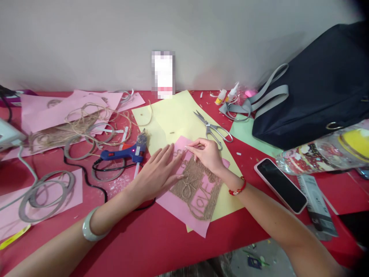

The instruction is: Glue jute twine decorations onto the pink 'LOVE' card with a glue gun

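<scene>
A pink card (178, 206) lies on a yellow sheet (170, 115) on the red table. Glued on it is a jute twine shape (198, 188) with the word LOVE. My left hand (158, 169) lies flat with fingers stretched out, pressing the card's left part beside the twine. My right hand (206, 154) is curled at the card's top edge, its fingertips pinched on the twine there. A blue glue gun (123, 154) rests just left of my left hand, its red light on.
Scissors (213, 129) lie on the yellow sheet behind my right hand. Loose twine (69, 127) and grey rings (43, 192) cover pink sheets at left. A phone (280, 184), a dark bag (319, 88) and small glue bottles (227, 95) sit at right.
</scene>
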Demonstrator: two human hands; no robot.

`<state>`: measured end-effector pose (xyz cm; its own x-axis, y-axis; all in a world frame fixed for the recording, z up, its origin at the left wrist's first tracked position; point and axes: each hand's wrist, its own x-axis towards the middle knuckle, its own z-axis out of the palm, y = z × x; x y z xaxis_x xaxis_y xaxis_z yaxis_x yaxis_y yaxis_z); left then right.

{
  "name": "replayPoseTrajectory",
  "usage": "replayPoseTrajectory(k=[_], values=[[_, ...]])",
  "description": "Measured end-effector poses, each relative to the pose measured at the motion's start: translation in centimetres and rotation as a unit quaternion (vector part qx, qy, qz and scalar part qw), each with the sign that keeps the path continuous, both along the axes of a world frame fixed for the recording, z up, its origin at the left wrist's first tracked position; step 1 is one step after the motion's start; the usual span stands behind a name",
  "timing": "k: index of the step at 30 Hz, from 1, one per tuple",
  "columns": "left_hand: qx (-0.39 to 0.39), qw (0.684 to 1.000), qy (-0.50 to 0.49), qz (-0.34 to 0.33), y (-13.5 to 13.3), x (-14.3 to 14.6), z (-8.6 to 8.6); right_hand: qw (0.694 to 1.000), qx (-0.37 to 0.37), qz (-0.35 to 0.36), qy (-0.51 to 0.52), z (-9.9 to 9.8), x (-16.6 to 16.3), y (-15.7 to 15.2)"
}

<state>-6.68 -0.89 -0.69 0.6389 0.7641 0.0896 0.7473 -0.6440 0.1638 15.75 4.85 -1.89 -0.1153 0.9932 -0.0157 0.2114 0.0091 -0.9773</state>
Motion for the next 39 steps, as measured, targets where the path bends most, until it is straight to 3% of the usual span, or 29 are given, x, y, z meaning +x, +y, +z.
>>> replayPoseTrajectory(k=[11, 18, 23, 28, 39], values=[[0.015, 1.000, 0.000, -0.011, 0.1, 0.0, 0.0, 0.998, 0.042, 0.022, -0.040, 0.4, 0.2, -0.3], [0.001, 0.986, -0.149, 0.070, 2.1, 0.0, 1.9, 0.998, 0.056, 0.008, -0.020, 1.5, 0.1, -0.1], [-0.063, 0.957, -0.263, 0.101, 3.8, 0.6, 3.7, 0.996, 0.090, 0.013, 0.002, 3.0, -0.2, -0.4], [-0.159, 0.928, -0.316, 0.115, 4.6, 1.1, 4.1, 0.995, 0.103, 0.008, 0.009, 3.8, -0.5, -0.6], [-0.173, 0.917, -0.341, 0.112, 4.5, 0.6, 5.0, 0.997, 0.043, -0.011, 0.055, 4.5, -0.5, -0.7]])
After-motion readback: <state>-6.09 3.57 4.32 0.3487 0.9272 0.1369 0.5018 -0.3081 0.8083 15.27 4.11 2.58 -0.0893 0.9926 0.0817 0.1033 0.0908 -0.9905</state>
